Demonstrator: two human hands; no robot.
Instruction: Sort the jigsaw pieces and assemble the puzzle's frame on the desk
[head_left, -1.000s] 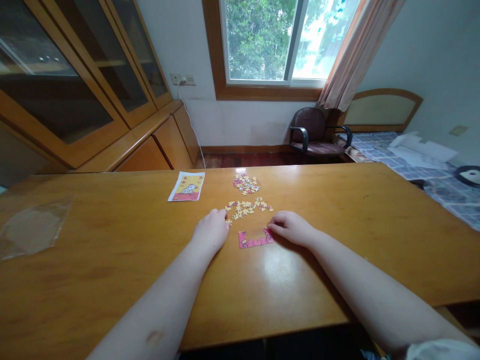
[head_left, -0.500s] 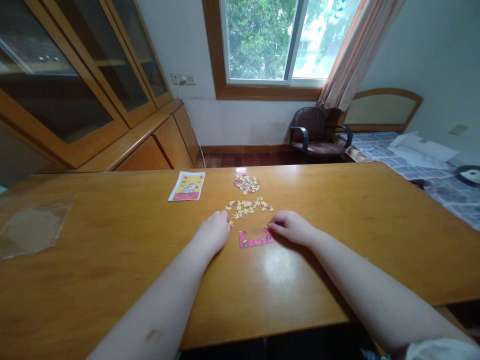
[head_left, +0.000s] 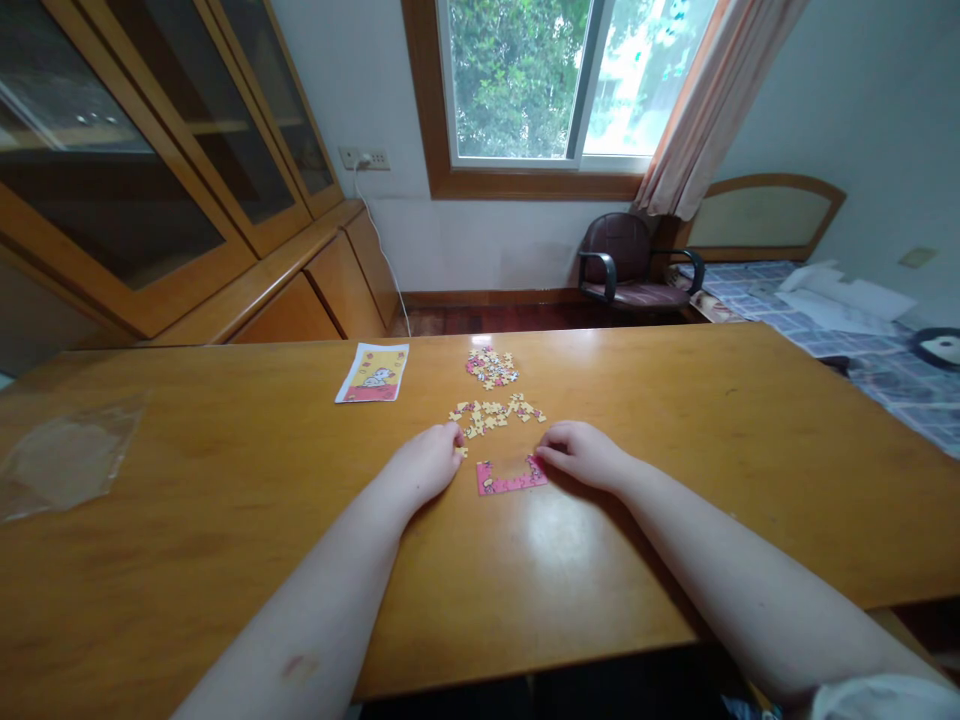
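My left hand (head_left: 433, 460) is closed in a pinch on a yellow puzzle piece (head_left: 462, 453), just left of the joined pieces. A pink strip of joined puzzle pieces (head_left: 513, 484), higher at both ends, lies on the table in front of me. At its upper right corner rests my right hand (head_left: 577, 450), fingers curled and touching the edge; whether a loose piece is under the fingertips is hidden. Beyond the hands spreads a row of loose yellow puzzle pieces (head_left: 491, 415). Farther back sits a mixed heap of puzzle pieces (head_left: 491, 368), pink, white and yellow.
A picture card (head_left: 375, 373) with a white animal on yellow and pink lies at the table's back left. A clear plastic bag (head_left: 67, 455) is at the far left of the wooden table (head_left: 225, 580). Behind stand a cabinet (head_left: 277, 240) and an armchair (head_left: 630, 260).
My left hand has shifted slightly downward, and more of the yellow piece shows at its fingertips. My right hand and the joined strip stay in place.
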